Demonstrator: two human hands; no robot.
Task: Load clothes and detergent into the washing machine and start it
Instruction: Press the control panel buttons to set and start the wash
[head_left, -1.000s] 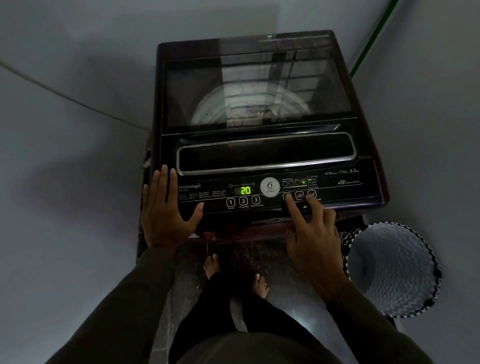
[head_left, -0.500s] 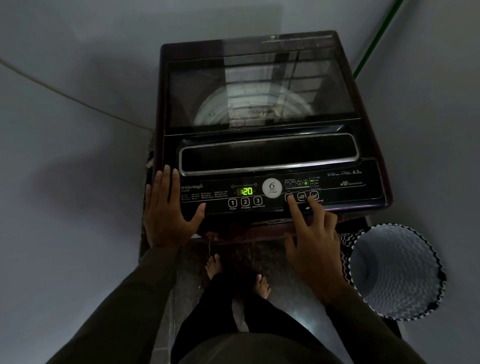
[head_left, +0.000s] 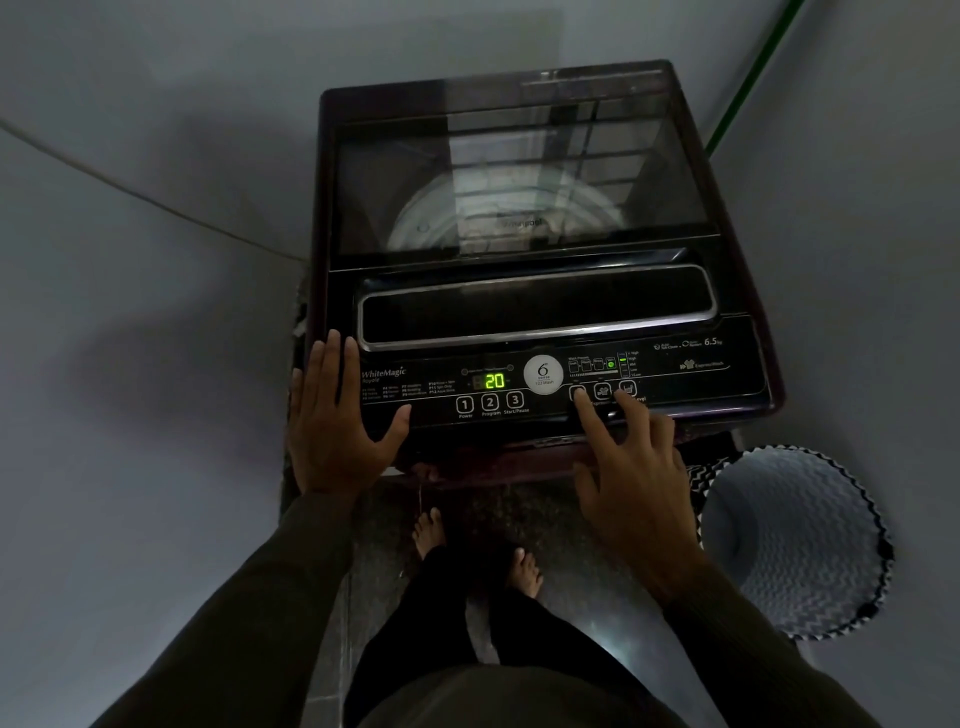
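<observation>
Both hands unmoved: left hand flat, right hand splayed, fingertip hiding a panel button.

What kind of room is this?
Probably a small laundry corner at home: a top-loading washing machine stands tight between plain walls, with a laundry basket on the floor beside it.

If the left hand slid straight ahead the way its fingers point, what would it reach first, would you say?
Probably the chrome-trimmed front edge of the closed dark glass lid just beyond the fingertips of the left hand, which lies flat on the black control panel's left end. Depth is hard to judge from above.
</observation>
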